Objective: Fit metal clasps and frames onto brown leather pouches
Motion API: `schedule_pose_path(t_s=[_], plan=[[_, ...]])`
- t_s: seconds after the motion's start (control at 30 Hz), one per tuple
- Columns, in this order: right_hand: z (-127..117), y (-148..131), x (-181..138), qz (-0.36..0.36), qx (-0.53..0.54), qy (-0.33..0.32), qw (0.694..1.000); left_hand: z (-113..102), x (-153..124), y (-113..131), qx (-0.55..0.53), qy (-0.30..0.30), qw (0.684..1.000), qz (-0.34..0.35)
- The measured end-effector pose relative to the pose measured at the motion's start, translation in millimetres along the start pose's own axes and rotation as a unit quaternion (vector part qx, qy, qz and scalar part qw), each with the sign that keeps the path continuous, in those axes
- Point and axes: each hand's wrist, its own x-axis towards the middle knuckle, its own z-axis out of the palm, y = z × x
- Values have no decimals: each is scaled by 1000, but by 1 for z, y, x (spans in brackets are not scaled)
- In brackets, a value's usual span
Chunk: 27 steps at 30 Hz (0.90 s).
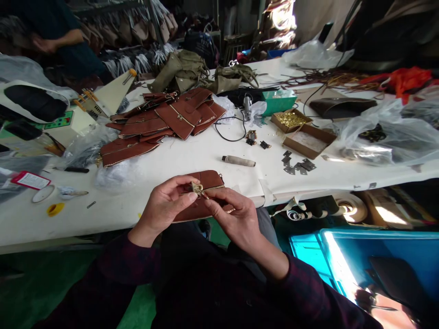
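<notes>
Between thumb and fingers, my left hand (163, 203) pinches a small brass-coloured metal fitting (196, 187), perhaps a bag clasp. My right hand (236, 212) is closed in a pinch right against it, its fingertips at a tiny piece too small to name. Under both hands lies a brown leather panel (206, 176) with a brass zipper (216, 187), at the table's front edge. A grey-wrapped, stick-like tool (239, 161) rests beyond the right hand.
Brown leather pieces (174, 119) are piled on the white table (178, 155). Cardboard boxes, one with gold-coloured bits (291, 119), stand near dark metal plates (302, 166). A machine (58, 123) is at left; a blue bin (322, 246) is below right. Another person's arm (58, 42) shows behind.
</notes>
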Motion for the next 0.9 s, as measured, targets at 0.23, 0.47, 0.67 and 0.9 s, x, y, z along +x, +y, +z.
schedule_pose_path(t_s=[0.23, 0.47, 0.67, 0.9], plan=[[6, 5, 1, 75, 100, -4, 992, 4, -9, -6, 12, 15, 1000, 24], [9, 3, 6, -57, -46, 1, 997, -7, -18, -11, 51, -23, 996, 66], [16, 11, 7, -57, -71, -16, 996, -16, -26, -13, 78, -40, 995, 47], [26, 18, 2, -56, -46, -21, 997, -23, -31, -17, -107, -37, 992, -59]])
